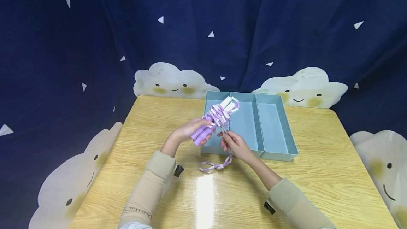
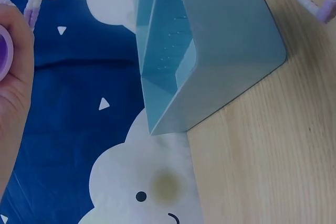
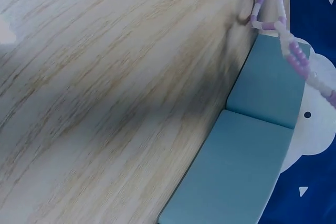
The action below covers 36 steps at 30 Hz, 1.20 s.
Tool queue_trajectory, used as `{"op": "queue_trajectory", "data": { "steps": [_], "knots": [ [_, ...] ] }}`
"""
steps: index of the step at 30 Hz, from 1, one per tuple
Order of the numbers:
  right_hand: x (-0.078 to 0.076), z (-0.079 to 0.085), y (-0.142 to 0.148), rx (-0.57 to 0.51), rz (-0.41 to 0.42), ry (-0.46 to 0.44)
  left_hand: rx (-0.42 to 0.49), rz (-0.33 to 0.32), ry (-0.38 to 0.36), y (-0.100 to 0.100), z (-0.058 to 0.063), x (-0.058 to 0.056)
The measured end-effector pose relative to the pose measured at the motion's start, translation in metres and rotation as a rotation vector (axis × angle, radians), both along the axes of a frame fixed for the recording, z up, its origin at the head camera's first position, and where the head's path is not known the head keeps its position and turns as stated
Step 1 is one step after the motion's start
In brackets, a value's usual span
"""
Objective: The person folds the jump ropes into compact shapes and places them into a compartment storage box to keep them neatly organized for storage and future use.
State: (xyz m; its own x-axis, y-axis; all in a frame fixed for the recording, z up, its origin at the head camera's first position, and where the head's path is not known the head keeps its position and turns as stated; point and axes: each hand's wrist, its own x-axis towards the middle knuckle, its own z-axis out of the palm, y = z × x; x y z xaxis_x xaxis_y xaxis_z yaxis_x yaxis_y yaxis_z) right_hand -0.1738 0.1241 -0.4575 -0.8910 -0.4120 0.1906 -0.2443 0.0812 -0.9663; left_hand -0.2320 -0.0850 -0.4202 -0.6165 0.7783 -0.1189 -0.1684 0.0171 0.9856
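Observation:
A beaded jump rope [image 1: 218,115] in purple and white is wound in a bundle around its handles, over the front of the left blue compartment. My left hand [image 1: 190,129] grips the purple handle ends [image 1: 201,135]; the white ends point up and away. Just right of it, my right hand [image 1: 236,146] pinches the loose length of rope. A beaded loop [image 1: 208,167] hangs below that hand, low over the table front. In the left wrist view, a handle's round end [image 2: 4,51] shows in the left hand. The right wrist view shows the dangling beads [image 3: 298,59], not the hand.
Three light blue bins [image 1: 276,126] stand side by side at the back of the wooden table [image 1: 152,123]. The bundle hides part of the left one. Behind the table hangs a dark blue curtain [image 1: 190,45] with clouds and white triangles.

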Motion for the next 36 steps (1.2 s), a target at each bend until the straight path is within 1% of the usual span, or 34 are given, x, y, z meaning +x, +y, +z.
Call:
{"op": "queue_trajectory", "data": {
  "steps": [6,9,13,16,21,25,31,32,36],
  "knots": [
    [-0.003,0.001,0.001,-0.065,-0.03,-0.133,0.01,0.045,-0.043,0.001,-0.001,-0.001],
    [-0.007,-0.004,0.003,-0.096,-0.035,-0.185,0.001,0.06,-0.051,0.001,-0.001,-0.001],
    [-0.013,-0.013,0.007,-0.17,-0.024,-0.271,-0.015,0.072,-0.054,0.001,-0.001,-0.002],
    [-0.016,-0.016,0.011,-0.214,-0.015,-0.319,-0.019,0.072,-0.048,0.0,-0.001,-0.003],
    [-0.017,-0.015,0.017,-0.222,0.001,-0.33,-0.021,0.078,-0.023,-0.001,-0.004,-0.004],
    [-0.017,-0.014,0.02,-0.223,0.005,-0.343,-0.02,0.092,-0.028,-0.001,-0.004,-0.004],
    [-0.016,-0.013,0.025,-0.254,0.038,-0.341,-0.002,0.131,-0.032,-0.003,-0.006,-0.005],
    [-0.016,-0.013,0.026,-0.255,0.042,-0.339,-0.005,0.137,-0.03,-0.003,-0.003,-0.004],
    [-0.017,-0.012,0.028,-0.248,0.053,-0.342,-0.013,0.161,-0.033,-0.004,-0.004,-0.004]
  ]
}}
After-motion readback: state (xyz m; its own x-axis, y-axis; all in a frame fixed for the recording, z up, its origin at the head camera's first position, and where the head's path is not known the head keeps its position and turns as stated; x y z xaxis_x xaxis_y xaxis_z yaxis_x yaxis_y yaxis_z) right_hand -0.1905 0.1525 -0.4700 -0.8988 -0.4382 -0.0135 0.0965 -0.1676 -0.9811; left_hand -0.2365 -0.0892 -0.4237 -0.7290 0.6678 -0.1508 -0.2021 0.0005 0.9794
